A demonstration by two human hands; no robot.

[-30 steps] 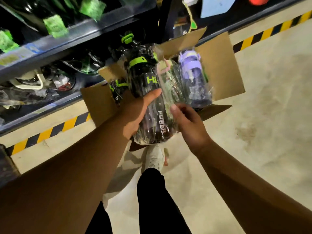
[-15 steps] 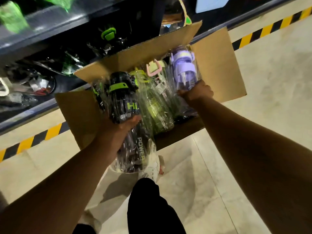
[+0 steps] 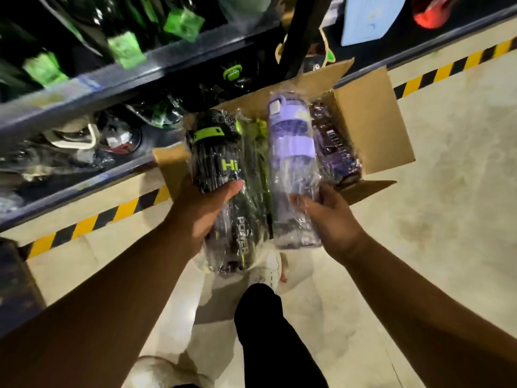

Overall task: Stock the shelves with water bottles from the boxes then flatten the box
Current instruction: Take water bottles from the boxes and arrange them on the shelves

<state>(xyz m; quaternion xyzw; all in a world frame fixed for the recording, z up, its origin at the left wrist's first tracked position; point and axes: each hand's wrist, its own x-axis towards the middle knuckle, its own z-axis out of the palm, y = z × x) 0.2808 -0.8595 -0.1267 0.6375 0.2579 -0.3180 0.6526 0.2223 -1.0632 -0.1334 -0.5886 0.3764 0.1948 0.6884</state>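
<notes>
Hands fill the middle of the head view, each holding one bottle above the open brown cardboard box (image 3: 372,130), which lies at the foot of the dark metal shelf (image 3: 84,91). The left hand (image 3: 207,211) grips the black plastic-wrapped water bottle with the green lid band (image 3: 221,163) round its middle, thumb laid across the front below the green "Hi." lettering. The bottle's lid points toward the shelf and its base hangs over the pale floor (image 3: 447,247). The right hand (image 3: 333,217) holds the clear wrapped water bottle with the lilac lid (image 3: 291,152) at its lower half, fingers curled round its right side. The two bottles lie side by side, close together, and a yellow-green wrapped item (image 3: 258,133) shows between them, lower in the box. A darker purple wrapped bottle (image 3: 333,147) lies in the box's right part, just beside the lilac one. Blurred wrapped goods sit on the shelf's lower level. A yellow-and-black striped strip (image 3: 92,222) runs along the shelf base. A white shoe (image 3: 272,268) and a black trouser leg (image 3: 268,331) show below the bottles.
</notes>
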